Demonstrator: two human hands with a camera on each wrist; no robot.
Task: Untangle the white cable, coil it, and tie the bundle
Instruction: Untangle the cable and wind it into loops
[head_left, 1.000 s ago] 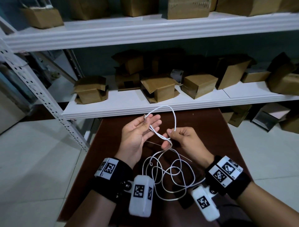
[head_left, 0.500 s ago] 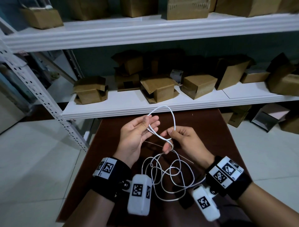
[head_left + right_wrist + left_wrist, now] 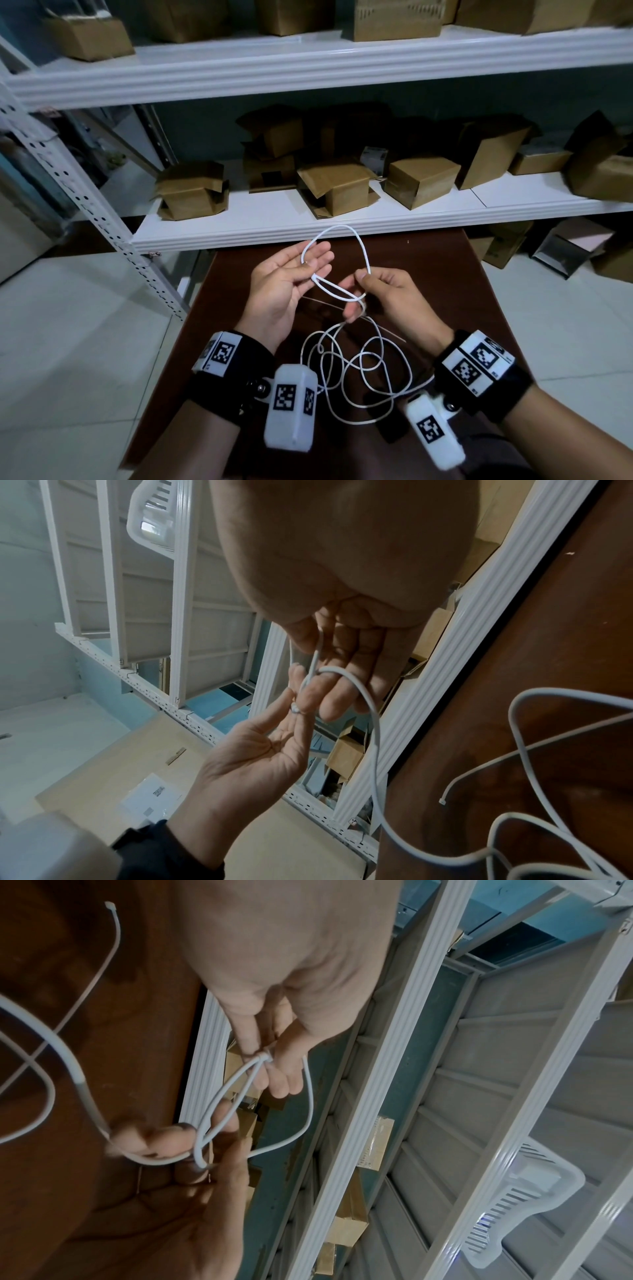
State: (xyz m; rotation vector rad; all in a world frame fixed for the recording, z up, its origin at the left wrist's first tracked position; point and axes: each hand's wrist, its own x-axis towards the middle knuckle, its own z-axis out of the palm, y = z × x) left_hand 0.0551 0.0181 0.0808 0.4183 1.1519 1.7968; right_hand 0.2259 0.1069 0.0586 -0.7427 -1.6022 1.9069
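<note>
The white cable [image 3: 340,226] arches in a loop over a small knot [image 3: 315,279]. My left hand [image 3: 313,274] is palm up and pinches that knot between thumb and fingers, as the left wrist view [image 3: 265,1064] shows closely. My right hand [image 3: 361,284] has its fingers curled and pinches the cable's strands [image 3: 373,723] a short way from the knot. Two strands run between the hands. The cable's remaining length lies in tangled loops [image 3: 363,356] on the brown table [image 3: 428,274] between my wrists.
A thin white zip tie [image 3: 390,331] lies on the table under my right hand. White metal shelving [image 3: 308,229] with several cardboard boxes [image 3: 337,186] stands right behind the table's far edge. Pale tiled floor lies on both sides.
Both hands have kept their hold. The knot has slid slightly down toward my left palm, and my right hand has shifted a little up and left.
</note>
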